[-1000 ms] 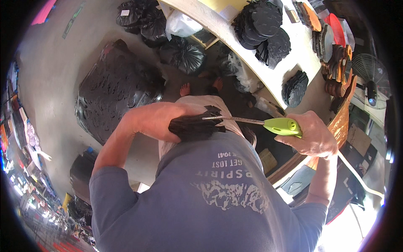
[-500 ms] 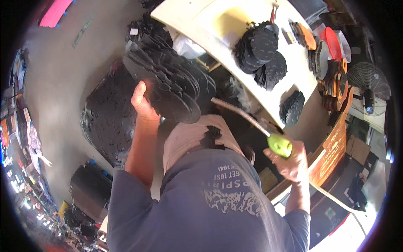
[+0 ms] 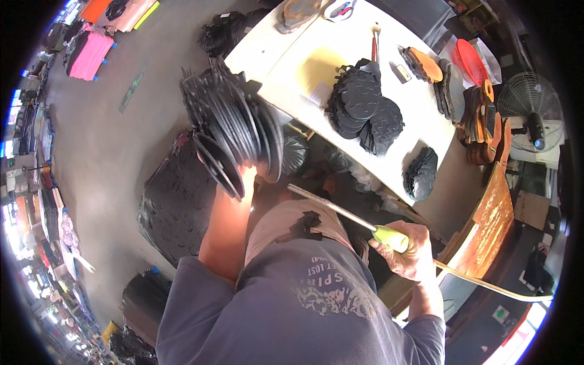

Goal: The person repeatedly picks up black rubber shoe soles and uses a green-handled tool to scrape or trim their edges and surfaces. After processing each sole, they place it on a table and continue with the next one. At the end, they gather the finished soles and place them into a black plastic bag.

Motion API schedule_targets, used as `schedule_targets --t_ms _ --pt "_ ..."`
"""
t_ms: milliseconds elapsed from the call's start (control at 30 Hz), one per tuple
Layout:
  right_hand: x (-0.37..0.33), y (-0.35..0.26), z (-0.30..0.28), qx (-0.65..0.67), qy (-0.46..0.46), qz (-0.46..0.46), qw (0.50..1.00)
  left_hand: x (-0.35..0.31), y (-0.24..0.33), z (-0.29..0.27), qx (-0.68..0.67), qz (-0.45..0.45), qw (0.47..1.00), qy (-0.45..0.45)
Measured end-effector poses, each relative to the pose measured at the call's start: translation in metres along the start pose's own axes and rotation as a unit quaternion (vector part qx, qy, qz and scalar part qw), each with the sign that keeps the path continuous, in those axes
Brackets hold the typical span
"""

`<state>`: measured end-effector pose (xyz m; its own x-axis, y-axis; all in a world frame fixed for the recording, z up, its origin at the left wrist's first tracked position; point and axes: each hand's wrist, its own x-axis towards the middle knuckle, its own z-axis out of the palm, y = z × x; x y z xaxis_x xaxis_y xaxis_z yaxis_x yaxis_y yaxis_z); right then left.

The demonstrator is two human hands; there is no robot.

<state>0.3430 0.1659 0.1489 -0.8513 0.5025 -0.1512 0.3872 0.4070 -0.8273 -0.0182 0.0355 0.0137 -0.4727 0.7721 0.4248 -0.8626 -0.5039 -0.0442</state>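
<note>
A thick bundle of thin black shoe soles (image 3: 234, 115) is gripped from below in my left hand (image 3: 248, 173). Their edges face up and fan slightly apart; most of the fingers are hidden behind them. My right hand (image 3: 405, 252) is wrapped around the green handle of an air blow gun (image 3: 391, 238). Its long metal tube points left, toward the soles but apart from them. A pale hose (image 3: 480, 287) trails off to the right from that hand.
On the white table (image 3: 292, 73) ahead are a pile of black soles (image 3: 359, 97) and a smaller stack (image 3: 421, 173). A large black sack (image 3: 173, 201) stands at my left. Farther right are a red basin (image 3: 469, 61), a fan (image 3: 528, 109) and a wooden board (image 3: 486, 225).
My left hand has turned the bundle, so the soles now show their edges instead of a flat face. The blow gun has shifted slightly left and down in view.
</note>
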Motion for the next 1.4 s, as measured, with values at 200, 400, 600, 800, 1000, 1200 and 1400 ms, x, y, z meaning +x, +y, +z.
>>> schedule_targets --t_ms 200,400,600,800,1000,1200,1400 --pt "0.007 0.002 0.0 -0.026 -0.005 -0.035 0.999 -0.028 0.005 -0.017 -0.003 0.092 0.98 0.176" --pt "0.015 0.002 -0.007 -0.035 -0.004 -0.041 0.999 -0.035 -0.008 -0.013 0.001 0.123 0.969 0.214" --pt "0.017 0.002 -0.01 -0.005 -0.014 -0.018 1.0 -0.022 0.0 0.004 -0.051 0.0 0.991 0.123" --pt "0.022 0.002 -0.01 -0.011 -0.017 -0.014 1.0 0.004 -0.006 0.02 -0.062 -0.089 0.994 0.005" --pt "0.027 0.003 -0.011 -0.039 -0.076 -0.059 0.995 0.012 -0.008 0.027 0.088 -0.045 0.994 -0.043" --pt "0.03 0.004 -0.013 -0.01 -0.072 -0.063 0.995 -0.01 0.008 0.039 0.004 -0.052 0.999 0.013" --pt "0.036 0.003 -0.013 -0.019 -0.095 -0.05 0.994 -0.031 0.024 0.05 -0.013 -0.08 0.997 0.018"
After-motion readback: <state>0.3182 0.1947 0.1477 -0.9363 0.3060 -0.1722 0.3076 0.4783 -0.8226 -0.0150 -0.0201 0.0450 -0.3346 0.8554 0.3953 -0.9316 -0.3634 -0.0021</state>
